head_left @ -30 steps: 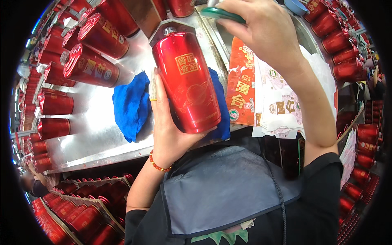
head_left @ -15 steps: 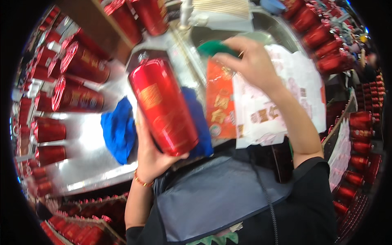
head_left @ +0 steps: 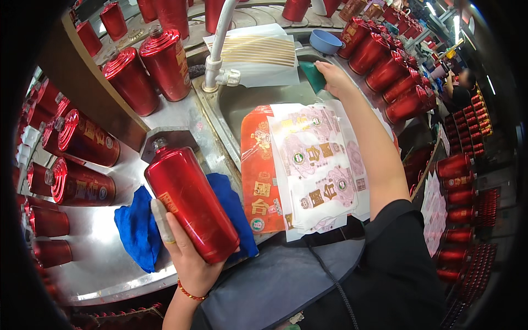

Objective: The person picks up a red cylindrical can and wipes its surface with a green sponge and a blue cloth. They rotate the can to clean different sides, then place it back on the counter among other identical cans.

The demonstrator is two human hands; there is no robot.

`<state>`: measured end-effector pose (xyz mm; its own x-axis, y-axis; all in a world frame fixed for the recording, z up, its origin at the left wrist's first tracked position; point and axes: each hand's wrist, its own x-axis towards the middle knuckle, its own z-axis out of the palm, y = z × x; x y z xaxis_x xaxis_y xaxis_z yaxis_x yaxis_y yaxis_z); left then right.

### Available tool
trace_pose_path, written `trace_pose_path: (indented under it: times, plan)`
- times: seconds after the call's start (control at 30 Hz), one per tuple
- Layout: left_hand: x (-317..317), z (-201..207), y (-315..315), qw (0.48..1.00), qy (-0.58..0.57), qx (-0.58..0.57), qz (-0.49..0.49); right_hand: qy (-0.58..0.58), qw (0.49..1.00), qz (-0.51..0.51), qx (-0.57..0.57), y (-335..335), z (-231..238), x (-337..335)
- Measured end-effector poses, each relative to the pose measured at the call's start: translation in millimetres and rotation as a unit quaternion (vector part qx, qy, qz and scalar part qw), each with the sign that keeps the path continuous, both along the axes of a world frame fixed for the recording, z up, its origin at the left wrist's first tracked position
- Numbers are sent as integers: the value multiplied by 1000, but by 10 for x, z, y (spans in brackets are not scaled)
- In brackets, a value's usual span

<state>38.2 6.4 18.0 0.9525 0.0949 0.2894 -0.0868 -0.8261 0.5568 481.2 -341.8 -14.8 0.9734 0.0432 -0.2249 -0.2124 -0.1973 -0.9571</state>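
My left hand (head_left: 190, 261), its thumb in a pale finger cover, is wrapped around the lower part of a glossy red bottle (head_left: 192, 206). The bottle leans with its neck up and to the left, and a small gold mark shows on its side. Over the sink's far side, my right hand (head_left: 335, 80) pinches a flat green scraper-like piece (head_left: 313, 76). Below that arm lie white printed transfer sheets (head_left: 319, 181), partly over an orange-red printed sheet (head_left: 254, 159). Blue cloths (head_left: 136, 231) rest on the metal counter to either side of the bottle.
A metal sink (head_left: 236, 107) with a white tap (head_left: 214, 71) lies ahead. A striped sheet (head_left: 264, 55) and a blue bowl (head_left: 325, 42) are at its far edge. Red bottles (head_left: 165, 63) stand around, behind a brown post (head_left: 93, 71) too. Another person (head_left: 465, 88) is at far right.
My right hand has moved farther out over the sink with the green piece. The bottle in my left hand has turned, so its gold mark sits nearer my thumb. The view has shifted.
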Motion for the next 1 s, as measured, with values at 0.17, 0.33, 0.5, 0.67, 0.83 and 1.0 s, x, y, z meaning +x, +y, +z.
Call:
trace_pose_path:
  times: [0.17, 0.33, 0.5, 0.67, 0.83, 1.0]
  plan:
    - [79, -104, 159, 988, -41, -141, -48, 12, 983, -36, -178, 78, -323, 473]
    - [38, -111, 145, 991, -16, -135, -13, -9, 979, 27, -202, 398, -260, 538]
    - [26, -183, 135, 986, -21, -166, -3, -54, 961, 5, -270, 316, -471, 798]
    - [56, -144, 132, 987, -30, -157, -12, -81, 901, 13, -426, 335, -407, 904]
    - [39, -118, 164, 986, -10, -165, -23, -108, 812, -36, -573, 604, -38, 539]
    - [46, -165, 244, 983, 48, -173, -40, -203, 694, -11, -691, 501, 330, 288]
